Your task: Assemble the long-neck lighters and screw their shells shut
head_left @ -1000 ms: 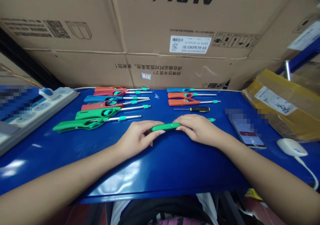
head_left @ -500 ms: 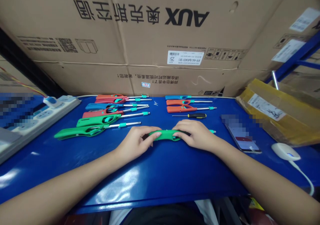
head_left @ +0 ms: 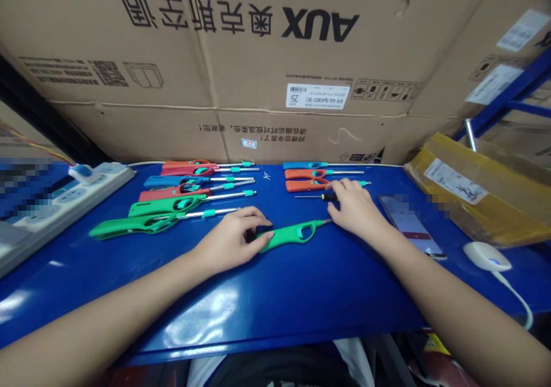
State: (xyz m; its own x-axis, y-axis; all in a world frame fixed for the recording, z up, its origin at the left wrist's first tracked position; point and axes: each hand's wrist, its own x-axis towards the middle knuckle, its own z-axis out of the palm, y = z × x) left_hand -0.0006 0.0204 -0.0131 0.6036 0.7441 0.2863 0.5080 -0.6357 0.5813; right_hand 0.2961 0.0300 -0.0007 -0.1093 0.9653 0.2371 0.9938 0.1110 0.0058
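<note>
A green long-nosed lighter [head_left: 286, 236] lies slantwise in front of me, its trigger loop and nozzle pointing right. My left hand [head_left: 235, 237] pinches the butt of its handle between thumb and fingers. Beyond the lighter's nozzle, my right hand [head_left: 353, 206] has its thumb and fingers round the black-and-yellow handle of a small screwdriver [head_left: 310, 197], whose thin shaft points left. The right hand covers most of that handle and the tip of the green lighter's nozzle. Just behind the screwdriver lies an orange lighter [head_left: 301, 186].
Several red, blue and green lighters [head_left: 163, 208] lie in a row at left on the blue table [head_left: 275, 306]. Further left is a white power strip [head_left: 69, 203]. On the right are a phone [head_left: 408, 226], a white plugged-in device [head_left: 486, 256] and a yellow-taped parcel [head_left: 473, 192]. A cardboard box [head_left: 241, 77] walls off the back.
My right hand has let go of the green lighter and moved up and right onto the screwdriver. The lighter now tilts, its nozzle end further away, with my left hand still on it.
</note>
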